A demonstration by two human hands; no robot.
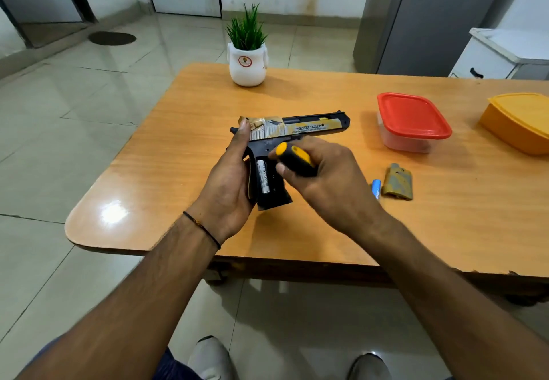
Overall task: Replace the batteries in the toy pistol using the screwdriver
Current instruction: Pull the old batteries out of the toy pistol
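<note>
A gold, white and black toy pistol [309,126] lies on its side above the wooden table [184,148], barrel pointing right. My left hand [228,183] grips its rear and handle. The grip's battery bay is uncovered, with a silver battery [263,178] showing inside. My right hand [323,177] holds a black and yellow screwdriver [294,158] by its handle over the grip; the tip is hidden. The tan battery cover [397,182] lies on the table to the right, with a blue battery [376,188] beside it.
A white pot with a green plant [247,55] stands at the table's far edge. A clear box with a red lid [413,121] and an orange box [520,121] sit at the right. My shoes are on the tiled floor below.
</note>
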